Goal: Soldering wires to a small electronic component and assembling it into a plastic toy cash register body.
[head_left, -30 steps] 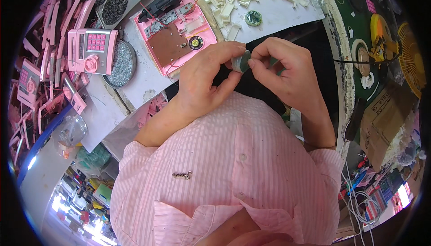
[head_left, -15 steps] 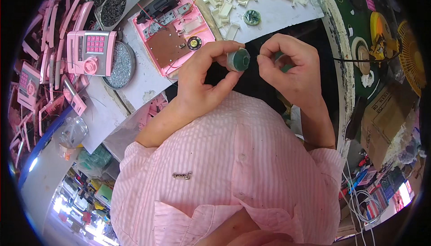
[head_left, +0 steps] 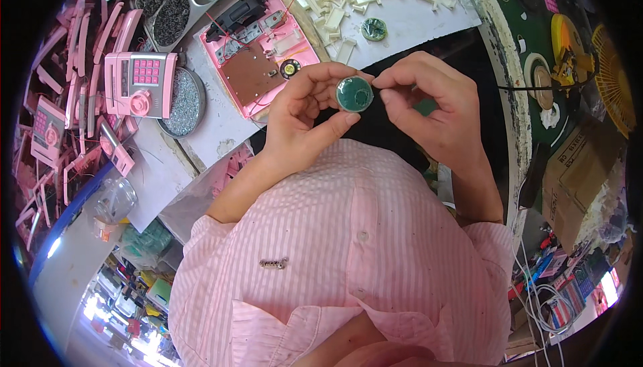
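White-topped workbench (head_left: 415, 29) lay beyond the left hand (head_left: 298, 116), which held a green film-wrapped roll (head_left: 354, 94) by its side, likely light, firm, slippery, best gripped round its rim, while the right hand (head_left: 435, 102) curled narrow beside it, pinch unclear.

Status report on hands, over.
Left hand: holding round, glossy green piece. Right hand: beside it, something green inside curl. Open pink plastic case ahead, not between.
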`<move>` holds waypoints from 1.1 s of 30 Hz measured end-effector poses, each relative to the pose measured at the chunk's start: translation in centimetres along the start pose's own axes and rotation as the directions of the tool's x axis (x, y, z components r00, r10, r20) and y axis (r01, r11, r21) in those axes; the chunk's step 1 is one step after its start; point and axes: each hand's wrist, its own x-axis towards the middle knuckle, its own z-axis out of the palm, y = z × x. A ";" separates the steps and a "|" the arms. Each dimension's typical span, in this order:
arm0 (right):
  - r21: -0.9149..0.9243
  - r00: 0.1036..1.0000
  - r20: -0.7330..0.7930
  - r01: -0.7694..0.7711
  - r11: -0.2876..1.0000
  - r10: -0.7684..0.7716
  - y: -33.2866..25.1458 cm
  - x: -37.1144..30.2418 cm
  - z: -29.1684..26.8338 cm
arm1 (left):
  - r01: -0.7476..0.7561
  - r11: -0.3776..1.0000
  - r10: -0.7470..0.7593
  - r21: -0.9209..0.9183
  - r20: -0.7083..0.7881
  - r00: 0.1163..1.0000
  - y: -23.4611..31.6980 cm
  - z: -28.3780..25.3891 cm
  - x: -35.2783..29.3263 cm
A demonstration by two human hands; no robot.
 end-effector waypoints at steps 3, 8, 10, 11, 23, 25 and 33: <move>-0.112 1.000 0.031 0.002 0.994 0.001 -0.5 -0.1 -0.1 | -0.114 0.968 0.114 0.224 0.013 0.993 -0.6 0.0 0.1; -0.450 0.985 0.090 0.172 0.876 -0.147 -1.1 0.0 -0.1 | -0.227 0.818 0.225 0.528 0.070 0.972 -0.5 0.1 0.4; -0.526 0.981 0.096 0.195 0.828 -0.170 -1.1 -0.1 0.1 | -0.231 0.758 0.233 0.609 0.078 0.969 -0.3 0.1 0.5; -0.552 0.978 0.093 0.208 0.808 -0.188 -1.0 -0.3 0.3 | -0.232 0.726 0.237 0.648 0.081 0.968 -0.2 0.2 0.5; -0.465 0.986 0.053 0.166 0.869 -0.160 0.4 0.2 0.5 | -0.271 0.637 0.276 0.722 0.115 0.954 0.2 0.7 1.1; -0.317 0.993 0.061 0.113 0.942 -0.098 0.3 0.2 0.2 | -0.226 0.674 0.237 0.703 0.084 0.968 -0.1 0.4 1.0; -0.178 0.984 0.111 -0.115 0.977 0.136 1.5 -0.6 -2.9 | 0.149 0.989 -0.149 -0.007 -0.017 0.989 -0.1 0.5 0.8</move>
